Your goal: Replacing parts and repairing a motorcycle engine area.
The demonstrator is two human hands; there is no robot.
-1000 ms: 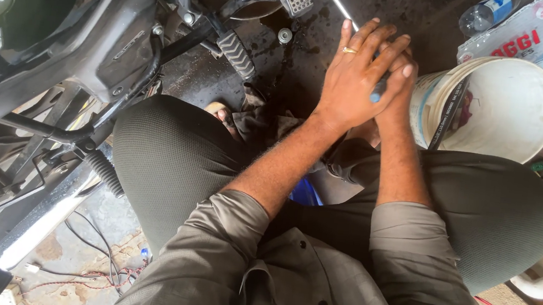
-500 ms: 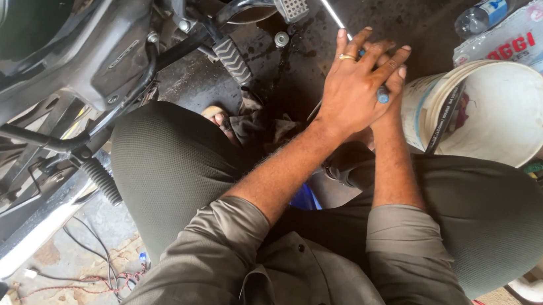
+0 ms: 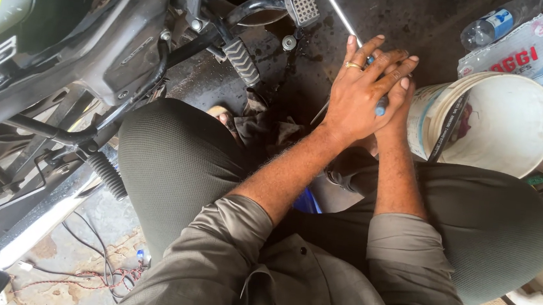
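My left hand (image 3: 361, 95), with a ring on one finger, lies flat on top of my right hand (image 3: 395, 121), fingers spread. The right hand is mostly hidden beneath it. A blue tool handle (image 3: 381, 107) shows between the two hands, and a thin metal shaft (image 3: 319, 115) pokes out below the left palm. Both hands hover over the dark oily floor (image 3: 417, 20), between my knees, next to the white bucket (image 3: 520, 123). Whether the right fingers fully wrap the handle is hidden.
A motorcycle (image 3: 62, 53) fills the left side, with its footpeg (image 3: 242, 62) and brake pedal (image 3: 303, 6) close to my left knee. A long metal rod (image 3: 338, 10) lies on the floor. A plastic bottle (image 3: 489, 27) and a printed bag (image 3: 526, 54) lie behind the bucket.
My hands have stayed stacked together and shifted only slightly over the floor. The view has drifted a little.
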